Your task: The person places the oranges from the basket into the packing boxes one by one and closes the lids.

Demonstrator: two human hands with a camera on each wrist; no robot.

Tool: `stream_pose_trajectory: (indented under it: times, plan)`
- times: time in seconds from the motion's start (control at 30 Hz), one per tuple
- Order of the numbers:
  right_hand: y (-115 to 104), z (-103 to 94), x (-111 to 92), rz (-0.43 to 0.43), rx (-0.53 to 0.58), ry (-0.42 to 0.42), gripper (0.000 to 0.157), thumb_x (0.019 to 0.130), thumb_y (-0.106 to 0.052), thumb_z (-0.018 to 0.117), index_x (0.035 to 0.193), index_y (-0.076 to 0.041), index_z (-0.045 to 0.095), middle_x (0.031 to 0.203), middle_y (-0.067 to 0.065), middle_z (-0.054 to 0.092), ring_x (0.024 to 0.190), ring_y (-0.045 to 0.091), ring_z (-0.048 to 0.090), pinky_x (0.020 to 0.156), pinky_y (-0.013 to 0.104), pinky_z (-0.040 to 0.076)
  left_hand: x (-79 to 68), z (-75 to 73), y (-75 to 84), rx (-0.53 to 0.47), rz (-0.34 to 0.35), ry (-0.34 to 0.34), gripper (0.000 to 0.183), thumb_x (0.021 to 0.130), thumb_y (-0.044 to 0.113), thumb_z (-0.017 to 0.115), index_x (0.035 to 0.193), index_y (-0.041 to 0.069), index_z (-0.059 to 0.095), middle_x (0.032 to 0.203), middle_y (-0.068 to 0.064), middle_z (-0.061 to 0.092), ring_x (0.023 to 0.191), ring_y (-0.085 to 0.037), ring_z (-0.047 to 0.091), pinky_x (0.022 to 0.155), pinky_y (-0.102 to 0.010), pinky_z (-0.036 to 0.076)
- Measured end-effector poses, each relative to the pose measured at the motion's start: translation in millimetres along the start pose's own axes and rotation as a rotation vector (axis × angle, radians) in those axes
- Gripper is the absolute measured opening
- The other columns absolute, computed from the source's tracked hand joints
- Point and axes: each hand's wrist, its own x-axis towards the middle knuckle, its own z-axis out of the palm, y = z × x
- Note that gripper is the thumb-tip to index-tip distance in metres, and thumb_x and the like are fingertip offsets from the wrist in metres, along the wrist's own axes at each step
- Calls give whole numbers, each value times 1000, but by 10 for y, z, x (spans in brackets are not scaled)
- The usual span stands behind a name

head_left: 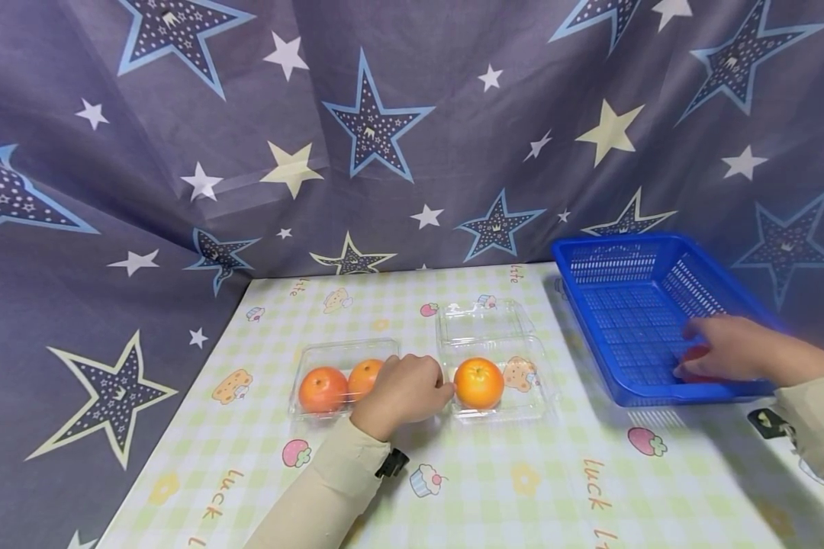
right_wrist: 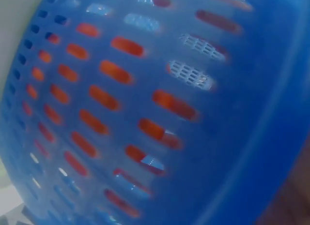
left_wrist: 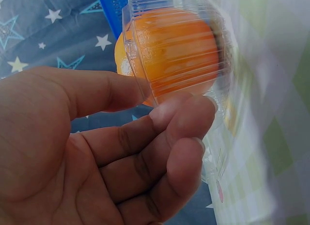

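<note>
In the head view my left hand (head_left: 407, 393) is at the near left edge of an opened clear plastic box (head_left: 532, 404) that holds one orange (head_left: 478, 383). The left wrist view shows thumb and forefinger pinching the rim of this box (left_wrist: 140, 72), the other fingers curled below. Over on the right, my right hand (head_left: 735, 351) reaches down into a blue basket (head_left: 590, 335) and grips a red round fruit (head_left: 695, 354), mostly covered by the hand. Through the basket's slots, the right wrist view shows the red-orange fruit (right_wrist: 116, 71); the hand is largely hidden there.
A second clear box (head_left: 346, 349) with two orange-red fruits (head_left: 323, 390) stands left of the left hand, partly behind it. The opened box's lid (head_left: 484, 324) lies folded back. A star-patterned curtain (head_left: 384, 206) hangs behind the checked tablecloth (head_left: 487, 496).
</note>
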Motion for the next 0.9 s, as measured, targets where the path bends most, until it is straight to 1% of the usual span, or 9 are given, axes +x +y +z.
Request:
stream_pose_trajectory:
  times: [0.23, 0.47, 0.77, 0.9]
  plan:
    - [28, 10, -19, -10, 4, -18, 62, 80, -37, 87, 113, 10, 66, 95, 14, 73, 97, 49, 67, 84, 65, 51, 9, 0, -6, -5, 6, -4, 49, 97, 40, 63, 53, 21, 54, 50, 7, 41, 55, -17, 45, 82, -41, 35]
    - [28, 18, -26, 4, 18, -41, 64, 76, -37, 89, 113, 10, 66, 92, 8, 71, 91, 40, 68, 81, 62, 52, 3, 3, -8, -10, 3, -4, 49, 97, 40, 63, 54, 21, 55, 50, 7, 41, 55, -17, 45, 84, -42, 35]
    - [50, 50, -17, 17, 39, -72, 61, 75, -30, 88, 114, 11, 66, 93, 12, 70, 91, 41, 66, 80, 61, 52, 5, -3, -8, -4, 1, -7, 47, 97, 40, 63, 54, 21, 56, 51, 7, 44, 57, -17, 46, 82, -41, 35]
    - [56, 57, -12, 16, 44, -81, 59, 75, -28, 87, 113, 10, 66, 91, 10, 68, 88, 36, 65, 76, 55, 53, 2, -8, -4, -8, -1, -7, 48, 98, 40, 63, 55, 21, 56, 51, 6, 43, 56, -17, 46, 82, -40, 35]
